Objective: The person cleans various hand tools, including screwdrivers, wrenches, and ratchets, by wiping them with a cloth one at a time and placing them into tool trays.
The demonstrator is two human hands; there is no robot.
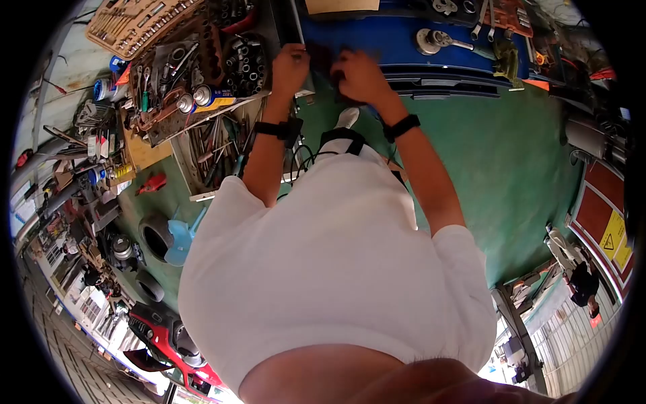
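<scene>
My left hand [291,69] is at the left end of the blue cabinet top [397,44], beside a grey metal edge. Its fingers are curled, and what they hold, if anything, cannot be made out. To its right, my right hand [358,75] has bent fingers against a dark, blurred cloth-like item [323,59] that lies between the two hands. A ratchet tool with a round head [428,42] rests on the blue top, right of my hands. Black bands circle both wrists.
Left of my hands, a cart carries sockets [245,64], two spray cans [203,95] and an open drawer of tools [210,151]. Cabinet drawers [444,86] jut out at the right. A tyre [156,234] stands on the green floor; another person [584,283] is far right.
</scene>
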